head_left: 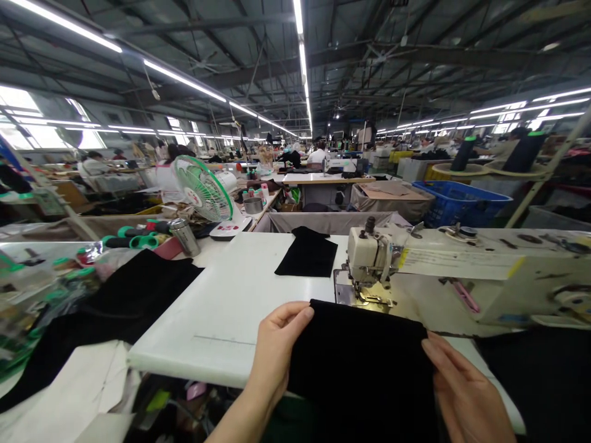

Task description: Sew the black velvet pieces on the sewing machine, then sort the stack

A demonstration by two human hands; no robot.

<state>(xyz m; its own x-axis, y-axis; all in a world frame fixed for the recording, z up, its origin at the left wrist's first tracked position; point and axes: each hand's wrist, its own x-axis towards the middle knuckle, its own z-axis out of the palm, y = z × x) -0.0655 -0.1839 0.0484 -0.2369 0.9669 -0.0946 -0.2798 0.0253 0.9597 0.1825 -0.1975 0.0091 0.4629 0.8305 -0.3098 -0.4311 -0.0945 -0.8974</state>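
Note:
A black fabric piece (364,363) lies across the near edge of the white sewing table (221,307). My left hand (277,357) grips its left edge, fingers curled over the top corner. My right hand (466,394) holds the right edge, fingers lying along the cloth. The fabric's far edge sits just in front of the needle area of the white sewing machine (373,258). A second, smaller black piece (307,253) lies flat farther back on the table.
A pile of black fabric (124,301) spreads at the left. A green desk fan (203,187), a metal flask (184,237) and clutter stand at back left. A blue crate (457,203) is behind the machine. Other workers sit at distant tables.

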